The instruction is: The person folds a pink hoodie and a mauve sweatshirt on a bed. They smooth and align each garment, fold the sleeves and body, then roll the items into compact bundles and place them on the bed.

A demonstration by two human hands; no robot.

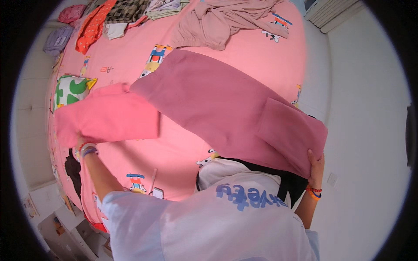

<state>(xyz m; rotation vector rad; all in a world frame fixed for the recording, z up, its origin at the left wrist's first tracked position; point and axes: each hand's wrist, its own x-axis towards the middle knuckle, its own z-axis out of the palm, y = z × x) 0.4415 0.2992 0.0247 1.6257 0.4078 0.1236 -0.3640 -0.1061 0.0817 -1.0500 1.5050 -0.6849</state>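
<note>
A dusky-rose fabric garment (pixel 209 104), partly folded over at its right end, stretches diagonally across the middle. My right hand (pixel 316 168) grips its lower right end, with the thumb on top of the cloth. At the left, my left hand (pixel 80 140) holds the near edge of a folded bright pink garment (pixel 114 114); its fingers are mostly hidden by the cloth. The two garments meet or overlap near the left end of the rose one. White cloth (pixel 225 171) and black cloth (pixel 294 186) lie below the rose garment, close to my body.
A pink bedsheet (pixel 274 62) with cartoon prints covers the bed. Beyond lie a pale pink garment (pixel 209 29), an orange-red garment (pixel 94 26) and checked cloth (pixel 125 11). A green-and-white item (pixel 70 89) is at left; a white wall (pixel 362 98) rises at right.
</note>
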